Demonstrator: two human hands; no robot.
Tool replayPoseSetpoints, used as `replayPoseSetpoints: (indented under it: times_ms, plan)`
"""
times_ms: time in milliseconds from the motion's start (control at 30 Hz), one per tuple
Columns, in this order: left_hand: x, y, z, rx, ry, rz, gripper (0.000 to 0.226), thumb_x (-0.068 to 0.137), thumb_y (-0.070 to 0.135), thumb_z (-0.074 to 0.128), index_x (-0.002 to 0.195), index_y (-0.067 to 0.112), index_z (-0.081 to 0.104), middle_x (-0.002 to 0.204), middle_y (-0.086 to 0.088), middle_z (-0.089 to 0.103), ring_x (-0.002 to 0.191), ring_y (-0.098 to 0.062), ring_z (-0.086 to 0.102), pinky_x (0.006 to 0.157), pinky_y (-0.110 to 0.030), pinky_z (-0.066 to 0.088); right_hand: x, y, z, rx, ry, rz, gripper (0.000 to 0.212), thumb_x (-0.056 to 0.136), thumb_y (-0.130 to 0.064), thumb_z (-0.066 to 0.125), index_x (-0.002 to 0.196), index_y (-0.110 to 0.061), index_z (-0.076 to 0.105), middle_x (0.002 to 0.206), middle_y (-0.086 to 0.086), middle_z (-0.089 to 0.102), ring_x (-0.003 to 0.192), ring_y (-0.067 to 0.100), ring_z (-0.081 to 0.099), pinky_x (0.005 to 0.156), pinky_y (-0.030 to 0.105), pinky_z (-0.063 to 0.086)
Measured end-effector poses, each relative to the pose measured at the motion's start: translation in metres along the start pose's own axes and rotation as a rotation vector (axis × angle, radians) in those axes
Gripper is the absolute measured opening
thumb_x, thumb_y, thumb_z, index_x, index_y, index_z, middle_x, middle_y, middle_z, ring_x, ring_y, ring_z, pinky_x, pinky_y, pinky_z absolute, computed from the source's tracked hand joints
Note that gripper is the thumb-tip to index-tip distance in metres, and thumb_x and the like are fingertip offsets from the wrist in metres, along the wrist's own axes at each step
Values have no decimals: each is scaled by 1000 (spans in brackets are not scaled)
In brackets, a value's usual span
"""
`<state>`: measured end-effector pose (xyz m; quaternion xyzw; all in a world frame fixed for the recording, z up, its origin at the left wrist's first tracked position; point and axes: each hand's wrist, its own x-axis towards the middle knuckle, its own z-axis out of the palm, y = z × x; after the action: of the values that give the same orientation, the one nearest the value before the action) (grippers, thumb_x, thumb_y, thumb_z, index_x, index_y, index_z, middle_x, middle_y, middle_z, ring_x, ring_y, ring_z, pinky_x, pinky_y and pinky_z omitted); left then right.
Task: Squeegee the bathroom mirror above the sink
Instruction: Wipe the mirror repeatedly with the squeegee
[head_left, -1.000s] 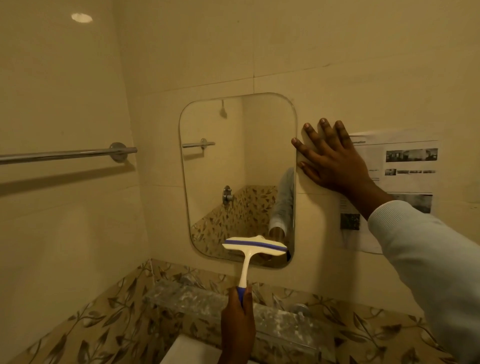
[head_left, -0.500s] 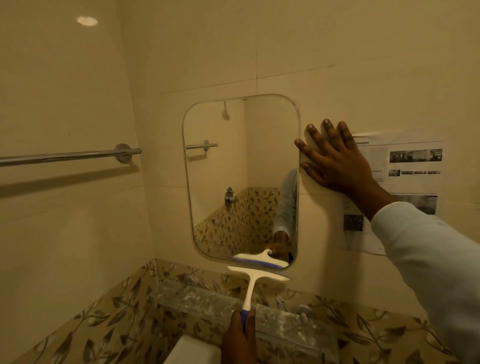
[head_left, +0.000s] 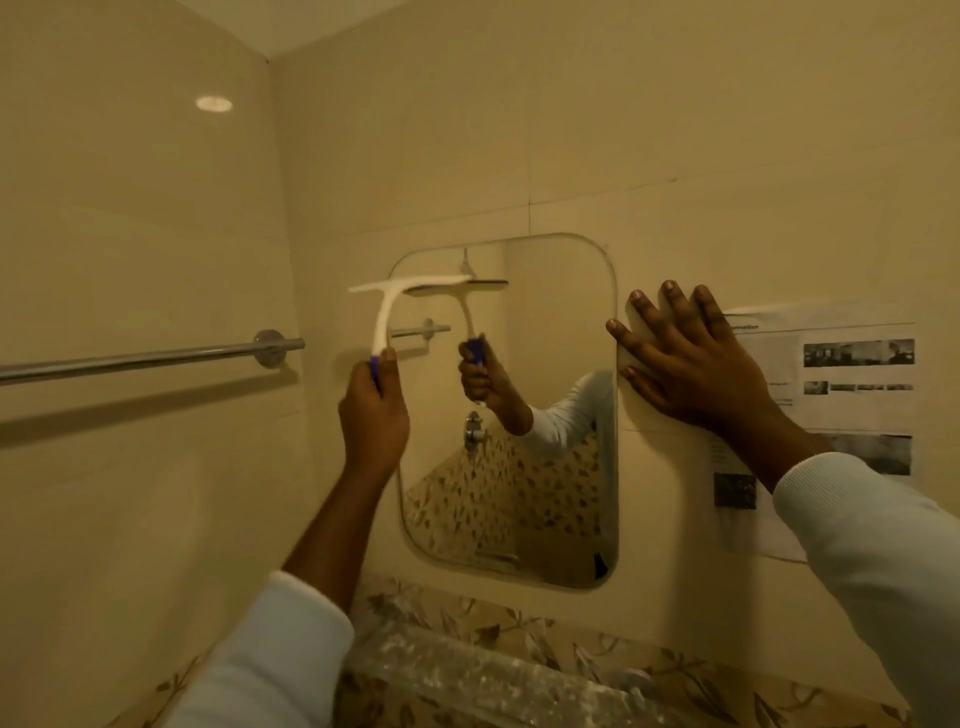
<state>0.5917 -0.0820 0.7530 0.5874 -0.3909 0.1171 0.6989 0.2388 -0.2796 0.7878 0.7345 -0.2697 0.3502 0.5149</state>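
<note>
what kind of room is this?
Most likely a small tiled bathroom: a wall mirror reflecting what looks like a shower valve, a chrome towel bar on the side wall, and glossy wall tiles.

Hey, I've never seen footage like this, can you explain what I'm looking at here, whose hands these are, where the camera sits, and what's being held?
There is no machine here. The single view comes from a wide-angle camera worn on a person's head, looking forward at their own two bare hands, so the picture bends a little at the edges.

The left hand grips the blue handle end of a white plastic squeegee, whose blade is up at the top left corner of the rounded rectangular wall mirror. The second squeegee and hand inside the glass are only reflections.

The right hand holds nothing; it lies flat on the cream tiled wall, just right of the mirror, partly over a printed paper sheet stuck there. A chrome towel bar runs along the left wall. Below is a translucent glass shelf against leaf-patterned tiles.
</note>
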Motion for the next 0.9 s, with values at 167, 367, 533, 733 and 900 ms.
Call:
replayPoseSetpoints:
  times_ms: [167, 367, 533, 733, 900]
  plan:
    - [72, 13, 9, 24, -49, 47, 54, 103, 65, 36, 85, 18, 54, 74, -4, 60, 67, -24, 58, 64, -40, 50, 0, 1, 2, -17, -4, -3, 73, 106, -62, 28, 169, -27, 14, 175, 19, 15, 161, 46, 7, 128, 66, 10]
    - [70, -10, 23, 46, -59, 78, 54, 105, 61, 36, 84, 15, 54, 71, -4, 57, 62, -20, 53, 60, -35, 43, 0, 1, 3, -20, 15, -12, 72, 106, -62, 29, 169, -28, 15, 174, 19, 17, 161, 47, 8, 127, 67, 12]
    - [46, -33, 27, 58, -53, 47, 50, 105, 60, 37, 83, 18, 53, 68, -3, 55, 59, -19, 52, 55, -33, 40, 1, 1, 1, -14, 20, -15, 72, 107, -62, 29, 169, -29, 14, 173, 20, 19, 160, 48, 12, 128, 66, 12]
    - [-2, -87, 24, 113, -65, 10, 45, 106, 54, 38, 84, 17, 53, 66, -4, 58, 58, -21, 57, 52, -33, 41, 0, 0, -1, -10, 20, -14, 71, 107, -61, 28, 169, -28, 15, 173, 21, 22, 159, 50, 14, 128, 66, 11]
    - [-52, -134, 13, 131, -90, -23, 44, 105, 52, 39, 81, 18, 52, 64, -5, 56, 57, -23, 57, 52, -37, 42, 1, -1, -4, -4, 12, -7, 71, 107, -61, 27, 169, -28, 14, 172, 21, 22, 159, 50, 15, 128, 66, 11]
